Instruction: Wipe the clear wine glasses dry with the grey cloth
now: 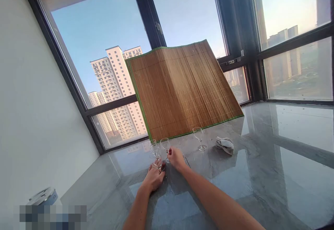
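Observation:
My left hand (pixel 154 178) is low over the grey surface, its fingers closed about the lower part of a clear stemmed wine glass (pixel 156 157); the exact grip is partly hidden. Just to the right, my right hand (pixel 176 159) pinches the stem of another wine glass (pixel 164 142), which stands upright. Behind these, further clear glass (pixel 154 148) overlaps in view, so the separate outlines are hard to tell. Apart from the group, one more wine glass (pixel 199 139) stands upright on its foot, beside a crumpled grey-white cloth (pixel 224 145).
A brown bamboo mat (pixel 182 87) with green edging leans against the dark-framed windows behind the glasses. The glossy grey stone surface (pixel 221 195) reaches to the window frames. At the lower left is a round white-and-blue container (pixel 44 197), near the white wall (pixel 47 111).

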Tool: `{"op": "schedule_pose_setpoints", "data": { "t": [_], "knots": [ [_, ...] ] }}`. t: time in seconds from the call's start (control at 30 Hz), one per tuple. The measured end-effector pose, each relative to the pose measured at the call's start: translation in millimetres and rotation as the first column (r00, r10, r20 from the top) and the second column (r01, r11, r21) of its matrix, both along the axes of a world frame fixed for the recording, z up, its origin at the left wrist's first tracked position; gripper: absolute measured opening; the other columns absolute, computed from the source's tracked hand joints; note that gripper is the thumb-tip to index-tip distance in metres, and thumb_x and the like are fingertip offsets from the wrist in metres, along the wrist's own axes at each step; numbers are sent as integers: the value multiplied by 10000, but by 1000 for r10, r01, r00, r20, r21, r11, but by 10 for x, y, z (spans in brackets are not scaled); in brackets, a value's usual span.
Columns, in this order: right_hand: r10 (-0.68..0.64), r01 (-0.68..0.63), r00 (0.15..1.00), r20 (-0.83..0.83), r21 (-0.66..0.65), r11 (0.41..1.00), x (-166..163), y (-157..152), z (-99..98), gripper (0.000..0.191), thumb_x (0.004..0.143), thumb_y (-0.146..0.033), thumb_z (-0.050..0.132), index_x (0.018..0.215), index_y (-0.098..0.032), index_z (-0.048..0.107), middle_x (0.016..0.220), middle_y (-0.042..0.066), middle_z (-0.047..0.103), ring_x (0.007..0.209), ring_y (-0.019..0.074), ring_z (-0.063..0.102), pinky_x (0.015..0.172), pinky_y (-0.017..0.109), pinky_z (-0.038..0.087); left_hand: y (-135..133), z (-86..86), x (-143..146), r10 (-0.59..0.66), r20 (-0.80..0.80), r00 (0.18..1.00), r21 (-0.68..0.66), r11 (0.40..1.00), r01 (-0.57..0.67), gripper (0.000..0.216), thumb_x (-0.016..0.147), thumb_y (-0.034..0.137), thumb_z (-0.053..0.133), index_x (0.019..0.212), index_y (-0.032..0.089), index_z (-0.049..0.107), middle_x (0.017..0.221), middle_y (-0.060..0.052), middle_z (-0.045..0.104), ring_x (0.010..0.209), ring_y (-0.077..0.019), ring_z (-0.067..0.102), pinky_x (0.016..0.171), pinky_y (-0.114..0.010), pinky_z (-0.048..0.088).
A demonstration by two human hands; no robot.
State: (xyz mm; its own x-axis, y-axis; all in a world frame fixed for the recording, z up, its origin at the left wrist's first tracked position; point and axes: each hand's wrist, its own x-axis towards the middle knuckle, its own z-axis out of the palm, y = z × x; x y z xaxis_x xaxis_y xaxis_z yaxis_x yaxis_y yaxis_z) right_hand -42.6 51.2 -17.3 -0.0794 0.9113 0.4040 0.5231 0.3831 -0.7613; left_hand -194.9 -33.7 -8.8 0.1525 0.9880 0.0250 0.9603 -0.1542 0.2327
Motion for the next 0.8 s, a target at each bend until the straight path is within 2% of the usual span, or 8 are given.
{"op": "schedule_pose_setpoints", "data": {
  "t": [0.17, 0.3, 0.37, 0.47, 0.53, 0.6, 0.7, 0.8],
  "knots": [
    [-22, 22, 1000, 11, 29, 999, 306, -94, 97, 193, 739, -74, 580, 896, -170, 637, 753, 23, 675, 708, 153, 589, 624, 239, 325, -58, 53, 4, 0, 35, 999, -35, 999, 1, 669, 867, 330, 373, 1517, 188, 297, 1616, -45, 213, 1501, -210, 111, 1222, -412, 38],
    [-198, 199, 980, -20, 52, 979, 987, -182, 235, 136, 842, -230, 484, 904, -197, 601, 768, 28, 647, 705, 179, 566, 612, 271, 313, -91, 108, 41, -5, 37, 999, -46, 999, 7, 557, 878, 342, 357, 1410, 219, 467, 1625, -47, 182, 1503, -233, 97, 1215, -450, 26],
    [-466, 480, 868, -172, 54, 875, 1297, -179, 285, 251, 838, -317, 487, 1052, -207, 558, 823, 27, 639, 732, 200, 573, 634, 287, 343, -105, 134, 68, 2, 14, 1000, -54, 999, -1, 551, 876, 338, 360, 1400, 213, 477, 1621, -63, 196, 1502, -231, 106, 1212, -453, 11],
    [-588, 646, 750, -303, 148, 749, 1555, -67, 260, 554, 751, -367, 558, 1257, -173, 444, 1123, 117, 597, 1072, 294, 538, 811, 357, 401, -135, 158, 105, 19, -18, 1000, -52, 998, -20, 558, 875, 330, 360, 1413, 226, 461, 1621, -53, 200, 1503, -218, 97, 1208, -457, -24],
    [-555, 611, 781, -288, 165, 774, 1589, 56, 182, 691, 708, -389, 589, 1319, -134, 391, 1253, 176, 534, 1208, 340, 457, 940, 424, 370, -157, 161, 116, 30, -29, 999, -51, 998, -32, 557, 882, 328, 346, 1424, 246, 448, 1622, -36, 197, 1505, -214, 83, 1201, -477, -48],
    [-487, 530, 833, -263, 123, 839, 1563, 176, 88, 760, 690, -405, 617, 1350, -123, 368, 1263, 189, 540, 1194, 338, 482, 964, 427, 369, -174, 155, 116, 39, -37, 999, -53, 998, -41, 558, 887, 327, 337, 1434, 269, 434, 1623, -18, 198, 1505, -216, 78, 1194, -500, -65],
    [-380, 386, 893, -242, -26, 922, 1512, 291, -25, 807, 696, -410, 634, 1394, -142, 330, 1132, 137, 626, 1013, 287, 603, 849, 373, 436, -189, 151, 113, 45, -50, 998, -50, 998, -48, 558, 891, 329, 335, 1438, 286, 432, 1622, -10, 201, 1504, -222, 84, 1189, -509, -73],
    [-319, 298, 923, -217, -123, 947, 1501, 308, -67, 738, 736, -389, 606, 1384, -136, 359, 973, 76, 664, 856, 239, 639, 739, 325, 440, -213, 179, 129, 47, -55, 997, -52, 997, -50, 561, 893, 331, 337, 1442, 277, 437, 1619, -27, 211, 1503, -224, 92, 1191, -501, -60]
  ]
}}
